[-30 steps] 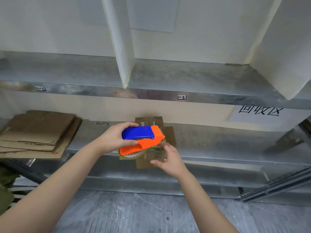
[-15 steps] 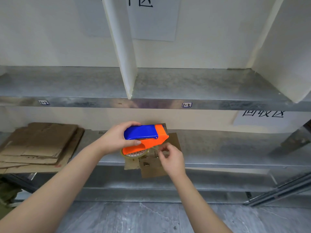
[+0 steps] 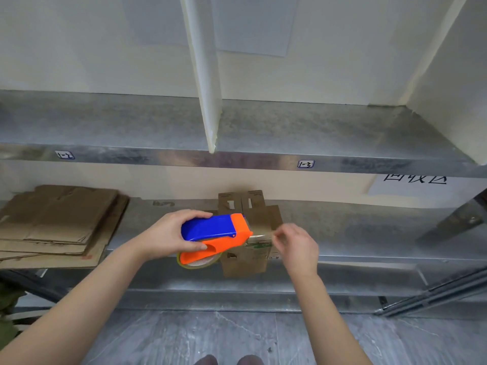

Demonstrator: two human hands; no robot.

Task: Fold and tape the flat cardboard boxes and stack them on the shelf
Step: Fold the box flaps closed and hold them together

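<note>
From the head view, the left hand (image 3: 168, 234) holds a blue and orange tape dispenser (image 3: 214, 234) from above. Its grip is curled round the blue body, thumb on the near side. A roll of tape (image 3: 197, 262) shows under the orange part.

The right hand (image 3: 296, 243) is just right of the dispenser's mouth. Its grip is pressed together, thumb against fingertips (image 3: 276, 233), pinching the free end of a shiny strip of tape (image 3: 257, 236) that runs out of the dispenser. The hand is blurred, so the exact hold is hard to read.

Behind and between both hands a small cardboard box (image 3: 245, 256) stands at the front edge of the lower shelf (image 3: 355, 233), with its flaps up at the back. The dispenser's mouth lies against its top.

A pile of flat cardboard boxes (image 3: 58, 222) lies at the left end of the same shelf, well apart from the small box.

The upper shelf (image 3: 290, 127) carries a white divider (image 3: 205, 75) and two small labels (image 3: 305, 163) on its front lip. A paper sign (image 3: 416, 184) hangs on the wall at the right. Shoe tips (image 3: 229, 360) show on the grey floor (image 3: 184, 335).
</note>
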